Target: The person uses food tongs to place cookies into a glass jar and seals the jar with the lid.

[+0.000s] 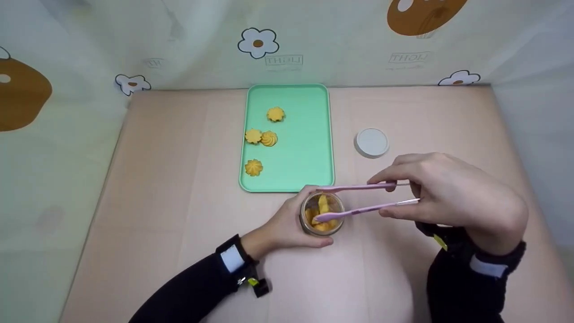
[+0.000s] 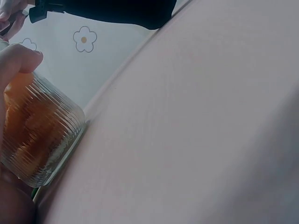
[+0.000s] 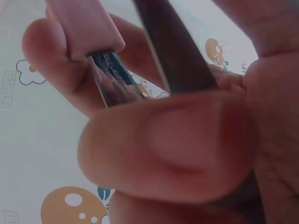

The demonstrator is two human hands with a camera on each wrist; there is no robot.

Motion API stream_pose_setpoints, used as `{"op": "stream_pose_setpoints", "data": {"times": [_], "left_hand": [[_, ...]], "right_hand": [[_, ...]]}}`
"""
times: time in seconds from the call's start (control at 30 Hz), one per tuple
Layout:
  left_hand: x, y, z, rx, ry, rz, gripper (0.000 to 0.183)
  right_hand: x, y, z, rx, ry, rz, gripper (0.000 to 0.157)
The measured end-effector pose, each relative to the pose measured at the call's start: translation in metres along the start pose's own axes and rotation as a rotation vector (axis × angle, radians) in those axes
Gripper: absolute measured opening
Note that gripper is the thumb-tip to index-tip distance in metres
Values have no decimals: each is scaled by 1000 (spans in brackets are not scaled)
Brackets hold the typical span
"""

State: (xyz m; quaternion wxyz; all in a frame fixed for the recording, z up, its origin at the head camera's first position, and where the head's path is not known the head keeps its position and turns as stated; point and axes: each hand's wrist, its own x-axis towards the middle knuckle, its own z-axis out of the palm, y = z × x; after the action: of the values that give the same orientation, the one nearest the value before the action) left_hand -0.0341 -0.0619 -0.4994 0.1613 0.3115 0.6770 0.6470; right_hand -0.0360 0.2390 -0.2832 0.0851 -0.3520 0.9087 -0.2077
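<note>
My left hand [image 1: 287, 226] grips a ribbed glass jar [image 2: 46, 135] that stands on the table, thumb in front and fingers behind. Several yellow cookies [image 1: 323, 204] show inside through its open mouth. From the right, my right hand [image 1: 448, 193] holds pink-tipped tongs [image 1: 365, 209] between thumb and fingers, their arms spread apart. One tip reaches over the jar's mouth onto the cookies; the other lies along the far rim. In the right wrist view the thumb [image 3: 163, 144] covers part of the metal tong arms.
Beyond the jar lies a green tray [image 1: 305, 134] with a cookie [image 1: 276, 114] near its top, two touching cookies at its left edge and a star-shaped cookie [image 1: 254, 167] lower down. A white round lid [image 1: 371, 142] rests right of the tray. Patterned curtains surround the table.
</note>
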Motion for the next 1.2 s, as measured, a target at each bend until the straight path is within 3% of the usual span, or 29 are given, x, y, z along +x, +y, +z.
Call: {"op": "stream_pose_setpoints", "data": {"times": [0.57,0.9,1.2], "left_hand": [[1,1,-1,36,-5,7,92],[0,0,-1,15,-14,18,94],[0,-1,0,-14,3,4,92]], "right_hand": [[0,0,-1,30,20,-5,32],[1,6,-1,32,139,-67,38],[21,19,3,12,248,-70,39]]}}
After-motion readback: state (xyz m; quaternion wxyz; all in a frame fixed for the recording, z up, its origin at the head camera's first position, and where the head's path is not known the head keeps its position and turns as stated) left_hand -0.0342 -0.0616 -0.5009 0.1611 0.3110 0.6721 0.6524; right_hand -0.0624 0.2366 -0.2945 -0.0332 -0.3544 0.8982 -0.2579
